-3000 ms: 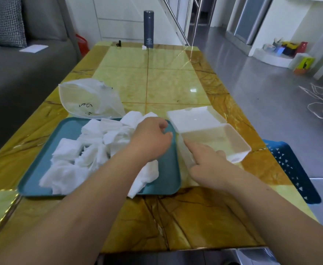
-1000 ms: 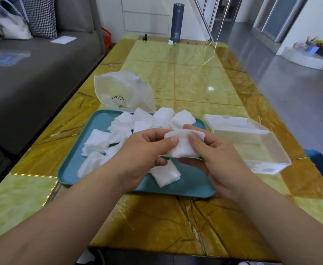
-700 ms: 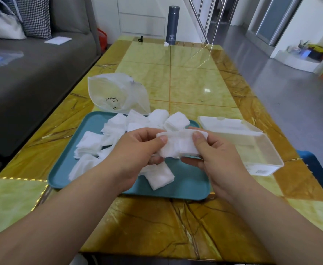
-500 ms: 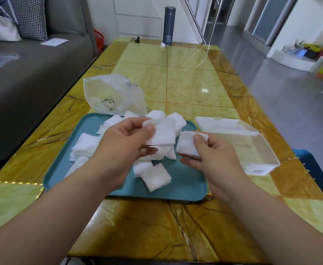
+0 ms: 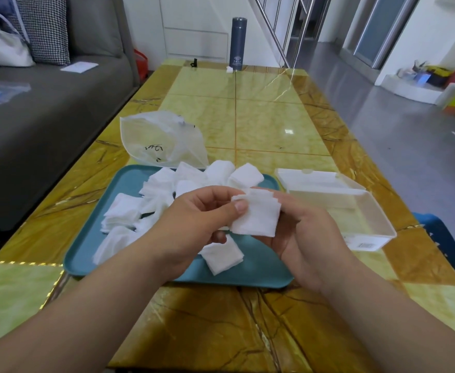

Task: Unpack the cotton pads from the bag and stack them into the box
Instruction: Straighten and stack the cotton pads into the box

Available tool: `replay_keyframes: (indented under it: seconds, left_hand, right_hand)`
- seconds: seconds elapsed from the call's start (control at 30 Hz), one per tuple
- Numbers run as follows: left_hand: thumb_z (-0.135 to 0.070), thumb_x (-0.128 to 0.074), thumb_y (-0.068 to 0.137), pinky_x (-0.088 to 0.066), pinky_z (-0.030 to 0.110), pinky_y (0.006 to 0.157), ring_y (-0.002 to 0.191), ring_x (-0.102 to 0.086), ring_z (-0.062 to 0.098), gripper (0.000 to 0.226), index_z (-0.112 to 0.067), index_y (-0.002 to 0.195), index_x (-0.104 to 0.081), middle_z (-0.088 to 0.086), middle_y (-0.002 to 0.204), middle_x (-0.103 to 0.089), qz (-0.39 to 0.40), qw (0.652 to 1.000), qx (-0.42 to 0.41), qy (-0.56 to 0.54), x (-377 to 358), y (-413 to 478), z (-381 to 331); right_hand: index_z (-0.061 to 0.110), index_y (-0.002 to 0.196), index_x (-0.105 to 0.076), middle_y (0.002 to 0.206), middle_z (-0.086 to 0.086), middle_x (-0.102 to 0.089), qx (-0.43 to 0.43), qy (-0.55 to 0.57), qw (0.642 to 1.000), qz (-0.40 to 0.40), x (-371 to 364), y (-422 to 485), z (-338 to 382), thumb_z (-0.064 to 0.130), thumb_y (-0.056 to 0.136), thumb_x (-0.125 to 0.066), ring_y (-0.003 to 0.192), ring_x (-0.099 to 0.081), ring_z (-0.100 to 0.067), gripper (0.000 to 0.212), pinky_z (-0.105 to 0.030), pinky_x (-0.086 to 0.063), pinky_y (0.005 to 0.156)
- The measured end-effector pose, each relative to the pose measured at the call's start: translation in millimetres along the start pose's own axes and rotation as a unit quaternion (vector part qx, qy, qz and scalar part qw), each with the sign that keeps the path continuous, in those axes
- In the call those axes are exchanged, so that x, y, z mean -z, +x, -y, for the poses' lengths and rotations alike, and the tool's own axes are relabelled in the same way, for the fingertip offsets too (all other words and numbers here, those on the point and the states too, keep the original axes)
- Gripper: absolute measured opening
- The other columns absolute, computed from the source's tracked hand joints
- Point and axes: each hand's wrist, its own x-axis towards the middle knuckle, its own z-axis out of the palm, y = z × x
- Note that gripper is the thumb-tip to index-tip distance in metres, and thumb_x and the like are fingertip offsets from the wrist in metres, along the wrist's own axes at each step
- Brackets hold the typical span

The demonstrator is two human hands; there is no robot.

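Half a second ago my hands were apart, each with its own pads; now I have joined these into one stack (image 5: 256, 216), held above the tray (image 5: 261, 273). My left hand (image 5: 191, 222) pinches its left edge, with the thumb on top. My right hand (image 5: 309, 238) holds it from behind, fingers curled around the right side. Just under my hands one pad (image 5: 222, 255) lies on the tray, and more pads (image 5: 153, 200) are heaped beyond my left hand. The box (image 5: 366, 242) stands open to the right of my right hand, beside the tray. The bag (image 5: 161, 141) lies on the table (image 5: 261, 117) beyond the heap.
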Motion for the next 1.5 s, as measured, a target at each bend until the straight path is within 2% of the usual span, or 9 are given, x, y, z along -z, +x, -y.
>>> replay_keyframes:
  seconds: [0.17, 0.27, 0.63, 0.87, 1.03, 1.17, 1.27, 1.4, 1.5]
  left_hand:
    - [-0.018, -0.076, 0.089, -0.042, 0.031, 0.065, 0.082, -0.06, 0.015, 0.012, -0.022, 0.099, -0.081, 0.003, 0.095, -0.077, -0.024, 0.999, -0.006, 0.031, 1, 1, 2]
    - [-0.021, -0.076, 0.088, -0.041, 0.031, 0.065, 0.085, -0.059, 0.017, 0.014, -0.023, 0.101, -0.081, 0.004, 0.097, -0.076, -0.024, 0.999, -0.004, 0.021, -1, 1, 2]
    - [-0.025, -0.079, 0.073, -0.049, 0.029, 0.063, 0.085, -0.064, 0.02, 0.034, -0.009, 0.103, -0.077, 0.011, 0.099, -0.075, -0.013, 1.0, -0.015, -0.007, 2, 0, 1]
    - [-0.014, -0.078, 0.087, -0.045, 0.033, 0.064, 0.081, -0.059, 0.019, 0.012, -0.018, 0.098, -0.081, 0.01, 0.097, -0.076, -0.016, 0.998, -0.045, 0.034, -1, -1, -1]
    - [-0.012, -0.079, 0.086, -0.044, 0.026, 0.058, 0.067, -0.062, 0.007, 0.014, -0.014, 0.1, -0.077, 0.005, 0.09, -0.078, -0.044, 0.997, -0.055, 0.044, -3, -1, -4]
    - [-0.013, -0.079, 0.086, -0.044, 0.024, 0.056, 0.066, -0.06, 0.009, 0.009, -0.015, 0.094, -0.077, 0.005, 0.086, -0.076, -0.062, 0.995, -0.057, 0.048, -3, 1, -2]
    - [-0.015, -0.079, 0.086, -0.046, 0.024, 0.056, 0.067, -0.06, 0.009, 0.01, -0.015, 0.096, -0.078, 0.006, 0.087, -0.074, -0.069, 0.994, -0.056, 0.057, -4, 0, -3]
    - [-0.019, -0.076, 0.091, -0.049, 0.028, 0.064, 0.083, -0.068, 0.014, 0.017, -0.024, 0.106, -0.076, -0.002, 0.094, -0.077, -0.102, 0.99, -0.045, 0.091, 7, 3, -8]
    - [-0.015, -0.073, 0.092, -0.051, 0.031, 0.07, 0.1, -0.07, 0.021, 0.023, -0.027, 0.112, -0.077, -0.004, 0.107, -0.077, -0.053, 0.989, -0.015, 0.135, 16, 3, -8]
  right_hand:
    - [-0.007, 0.13, -0.063, 0.125, -0.023, -0.072, -0.003, 0.013, 1.0, 0.005, -2, -3, 1, 0.026, 0.106, -0.044, 0.123, -0.066, -0.038, 0.045, -0.053, -0.05, 0.109]
    - [-0.003, 0.127, -0.065, 0.123, -0.021, -0.073, 0.01, 0.003, 1.0, 0.007, -3, -4, 3, 0.036, 0.095, -0.053, 0.117, -0.069, -0.036, 0.052, -0.05, -0.053, 0.103]
    - [-0.004, 0.135, -0.06, 0.127, -0.023, -0.071, -0.005, 0.047, 0.999, -0.024, 1, -3, 7, 0.036, 0.104, -0.048, 0.124, -0.066, -0.039, 0.052, -0.049, -0.049, 0.11]
    - [-0.006, 0.129, -0.066, 0.127, -0.027, -0.069, -0.009, -0.018, 1.0, 0.011, 0, -3, 4, 0.052, 0.104, -0.041, 0.125, -0.063, -0.043, 0.068, -0.049, -0.051, 0.106]
    - [-0.008, 0.125, -0.067, 0.127, -0.027, -0.069, 0.016, -0.023, 0.998, 0.054, 2, -4, -1, 0.03, 0.095, -0.054, 0.125, -0.064, -0.043, 0.05, -0.045, -0.058, 0.098]
    - [-0.001, 0.12, -0.074, 0.124, -0.028, -0.07, 0.043, -0.097, 0.991, 0.083, 5, -2, -3, 0.007, 0.08, -0.055, 0.12, -0.067, -0.04, 0.045, -0.045, -0.056, 0.103]
    - [0.007, 0.123, -0.073, 0.123, -0.024, -0.072, 0.072, -0.175, 0.98, 0.062, 7, 0, -6, 0.0, 0.094, -0.057, 0.12, -0.068, -0.038, 0.035, -0.049, -0.052, 0.108]
    - [0.015, 0.119, -0.076, 0.117, -0.013, -0.077, 0.084, -0.213, 0.973, 0.032, 10, 1, -9, -0.002, 0.103, -0.052, 0.117, -0.071, -0.029, 0.033, -0.046, -0.054, 0.105]
    - [0.017, 0.113, -0.078, 0.115, -0.012, -0.077, 0.085, -0.212, 0.973, 0.038, 9, 0, -7, -0.004, 0.102, -0.053, 0.113, -0.072, -0.027, 0.035, -0.037, -0.059, 0.094]
